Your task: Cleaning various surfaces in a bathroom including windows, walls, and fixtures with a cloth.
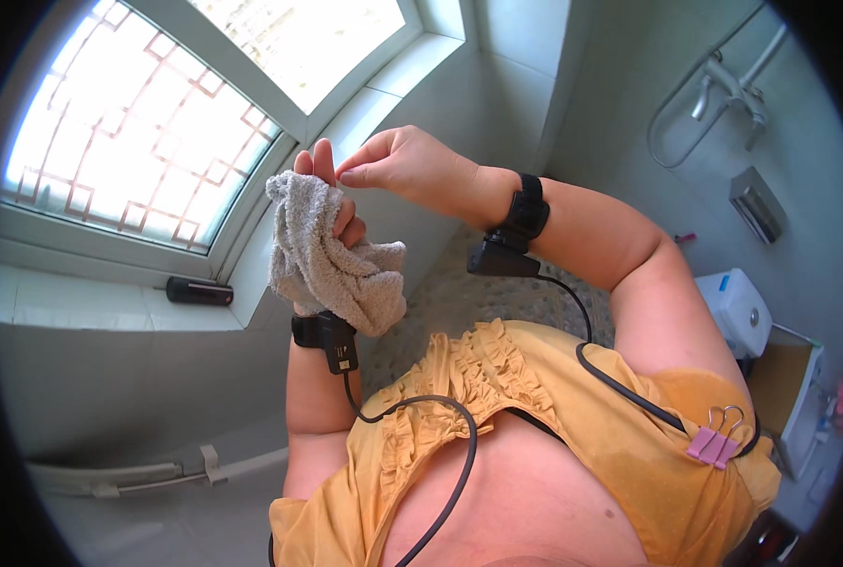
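A grey terry cloth [322,255] hangs bunched over my left hand [349,223], covering most of the palm and wrist. Two fingers of that hand point up above the cloth, and others curl against its right side. My right hand [421,170] is raised just to the right, with thumb and index finger pinched together beside the upright left fingers. Nothing is plainly visible in that pinch. Each wrist wears a black strap with a device, the right one [503,259] and the left one [340,344], and a dark cable runs from each.
A window [145,135] with a lattice grille is at the upper left. On its tiled sill [117,305] lies a black cylindrical object [199,291]. A shower mixer [736,88] and a metal wall holder [758,205] are at right. Below them stands a white box-shaped container [734,312].
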`<state>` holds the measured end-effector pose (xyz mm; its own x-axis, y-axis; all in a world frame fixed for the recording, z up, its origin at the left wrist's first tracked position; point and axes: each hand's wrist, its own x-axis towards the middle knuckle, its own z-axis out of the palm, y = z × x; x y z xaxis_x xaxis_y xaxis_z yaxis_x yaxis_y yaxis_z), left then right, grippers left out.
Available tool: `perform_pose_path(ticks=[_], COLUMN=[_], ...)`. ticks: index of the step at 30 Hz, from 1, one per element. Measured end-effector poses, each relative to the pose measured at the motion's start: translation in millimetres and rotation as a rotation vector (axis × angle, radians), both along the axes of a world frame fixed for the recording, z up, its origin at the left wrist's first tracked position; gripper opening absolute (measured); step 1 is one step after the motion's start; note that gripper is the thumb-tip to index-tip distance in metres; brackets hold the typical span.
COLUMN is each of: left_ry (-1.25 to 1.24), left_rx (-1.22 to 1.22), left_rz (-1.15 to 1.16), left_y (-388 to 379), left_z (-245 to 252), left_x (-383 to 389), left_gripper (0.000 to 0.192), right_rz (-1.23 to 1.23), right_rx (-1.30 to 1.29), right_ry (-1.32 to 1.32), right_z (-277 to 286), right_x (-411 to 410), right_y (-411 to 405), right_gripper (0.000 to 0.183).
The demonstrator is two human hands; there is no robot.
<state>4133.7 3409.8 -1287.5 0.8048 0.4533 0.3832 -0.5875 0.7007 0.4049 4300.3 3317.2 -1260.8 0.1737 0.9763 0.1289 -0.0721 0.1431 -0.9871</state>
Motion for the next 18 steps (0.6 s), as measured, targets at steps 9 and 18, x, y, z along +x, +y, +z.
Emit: perform_pose_path(ticks=[9,18], left_ry=[0.022,0.141], left_rx=[-0.032,-0.068], left_rz=[-0.129,-0.251], left_y=[-42,-44], left_z=[-9,-23], left_x=[46,76], left_gripper=[0.047,0.045], right_rz=[-0.116,-0.523], right_rx=[-0.008,0.022], right_ry=[0.056,-0.074], right_z=[-2,1], right_x=[34,59], right_y=[-83,-148], right_gripper=[0.025,0.024])
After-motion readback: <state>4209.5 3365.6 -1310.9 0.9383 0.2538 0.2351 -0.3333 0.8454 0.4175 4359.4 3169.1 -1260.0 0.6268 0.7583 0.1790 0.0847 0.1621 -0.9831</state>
